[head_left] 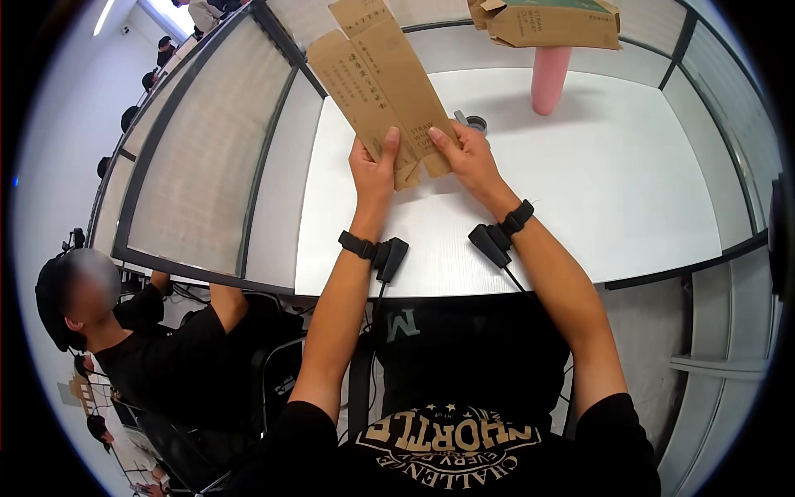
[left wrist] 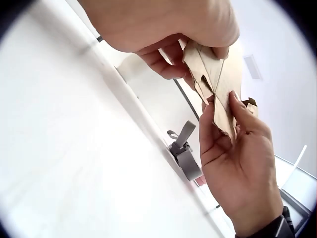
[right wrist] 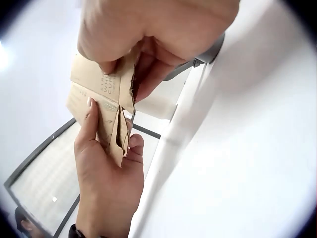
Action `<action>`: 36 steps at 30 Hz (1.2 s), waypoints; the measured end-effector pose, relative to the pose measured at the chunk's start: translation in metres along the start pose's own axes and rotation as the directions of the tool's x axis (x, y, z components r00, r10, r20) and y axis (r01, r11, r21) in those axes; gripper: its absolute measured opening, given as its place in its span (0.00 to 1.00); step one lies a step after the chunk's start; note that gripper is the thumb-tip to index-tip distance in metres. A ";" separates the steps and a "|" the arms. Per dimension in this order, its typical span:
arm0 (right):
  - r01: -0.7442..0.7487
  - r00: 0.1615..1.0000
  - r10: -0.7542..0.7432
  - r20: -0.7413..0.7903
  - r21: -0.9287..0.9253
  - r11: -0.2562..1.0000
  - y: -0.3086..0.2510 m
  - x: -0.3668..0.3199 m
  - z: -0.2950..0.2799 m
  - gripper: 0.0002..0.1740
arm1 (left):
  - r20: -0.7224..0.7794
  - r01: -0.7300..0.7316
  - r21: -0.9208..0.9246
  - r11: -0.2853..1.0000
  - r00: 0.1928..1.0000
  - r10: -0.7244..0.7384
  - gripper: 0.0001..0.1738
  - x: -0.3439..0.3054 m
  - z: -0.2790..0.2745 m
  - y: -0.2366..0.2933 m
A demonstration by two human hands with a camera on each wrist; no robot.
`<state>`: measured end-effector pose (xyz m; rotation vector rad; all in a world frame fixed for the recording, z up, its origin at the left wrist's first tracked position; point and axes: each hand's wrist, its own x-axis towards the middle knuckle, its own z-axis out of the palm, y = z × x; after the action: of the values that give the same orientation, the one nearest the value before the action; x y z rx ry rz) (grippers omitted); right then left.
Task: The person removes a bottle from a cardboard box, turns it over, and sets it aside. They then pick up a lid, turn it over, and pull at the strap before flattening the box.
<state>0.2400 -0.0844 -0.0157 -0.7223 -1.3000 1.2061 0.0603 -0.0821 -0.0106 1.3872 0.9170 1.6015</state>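
The left hand [head_left: 374, 170] and the right hand [head_left: 468, 157] each pinch the bottom end of a flat brown cardboard box [head_left: 381, 74], thumbs on top. It is held up over the white table [head_left: 621, 190], with a pink tube [head_left: 549, 79] standing further back.

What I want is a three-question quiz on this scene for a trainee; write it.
1. Multiple choice: what do the left hand and right hand both pinch? A) a mug B) flat brown cardboard C) scissors
2. Short answer: what colour is the upright cylinder on the white table?
3. True or false: the cardboard lies flat on the table.

Key: 1 B; 2 pink; 3 false, both hands hold it up off the table.
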 end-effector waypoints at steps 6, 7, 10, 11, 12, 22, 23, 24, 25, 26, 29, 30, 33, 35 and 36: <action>-0.014 1.000 0.014 -0.006 0.018 1.000 0.003 0.002 -0.003 0.22 | -0.027 -0.013 0.003 1.000 1.000 0.013 0.25 -0.001 0.005 0.004; -0.002 0.999 0.001 -0.047 -0.008 1.000 0.003 0.002 -0.002 0.21 | -0.034 -0.017 -0.001 1.000 0.999 0.017 0.26 -0.002 0.006 0.005; 0.000 0.990 -0.010 -0.141 -0.076 0.997 0.000 0.004 -0.005 0.21 | 0.203 0.136 0.180 0.974 0.964 -0.172 0.24 -0.004 -0.004 0.007; -0.021 0.987 0.006 -0.161 -0.088 0.996 -0.003 0.004 -0.006 0.22 | 0.203 0.124 0.178 0.976 0.966 -0.159 0.24 -0.005 -0.005 0.007; -0.044 0.982 0.025 -0.186 -0.101 0.994 -0.006 0.002 -0.009 0.22 | 0.206 0.115 0.174 0.978 0.967 -0.151 0.24 -0.006 -0.001 0.014; 0.020 0.938 -0.123 -0.325 -0.302 0.953 -0.007 -0.001 -0.006 0.18 | -0.153 -0.526 0.193 0.828 0.817 0.555 0.19 0.071 0.009 0.142; 0.014 0.928 -0.153 -0.341 -0.377 0.926 -0.006 -0.001 -0.005 0.18 | -0.259 -0.560 0.243 0.792 0.750 0.609 0.13 0.085 0.005 0.154; 0.066 0.923 -0.201 -0.328 -0.380 0.923 -0.001 0.000 -0.004 0.17 | -0.209 -0.602 0.303 0.739 0.715 0.667 0.11 0.095 -0.009 0.163; 0.048 0.928 -0.185 -0.323 -0.388 0.920 0.000 -0.001 -0.005 0.16 | -0.158 -0.642 0.356 0.679 0.675 0.721 0.12 0.105 -0.022 0.172; 0.032 0.933 -0.168 -0.319 -0.392 0.920 0.001 -0.002 -0.005 0.16 | -0.123 -0.565 0.688 0.455 0.527 0.841 0.13 0.112 -0.027 0.176; 0.023 0.930 -0.156 -0.332 -0.372 0.928 0.000 -0.001 -0.004 0.16 | -0.392 -0.639 0.202 0.742 0.642 0.659 0.25 0.119 -0.063 0.180; 0.030 0.930 -0.167 -0.327 -0.384 0.923 -0.003 0.002 -0.008 0.16 | -0.401 -0.628 0.188 0.755 0.653 0.642 0.24 0.118 -0.052 0.184; 0.027 0.933 -0.156 -0.324 -0.369 0.929 -0.010 -0.002 0.000 0.18 | -0.408 -0.542 0.193 0.818 0.714 0.569 0.21 0.114 -0.042 0.204; 0.001 0.944 -0.106 -0.312 -0.319 0.948 -0.002 -0.003 0.000 0.19 | -0.408 -0.530 0.181 0.829 0.726 0.553 0.19 0.114 -0.057 0.203; -0.016 0.947 -0.083 -0.312 -0.303 0.953 -0.004 0.000 0.000 0.19 | -0.404 -0.528 0.166 0.833 0.734 0.546 0.18 0.114 -0.064 0.200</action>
<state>0.2412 -0.0858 -0.0126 -1.0671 -1.2256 0.8236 -0.0342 -0.0607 0.2083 1.4257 0.8348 2.4294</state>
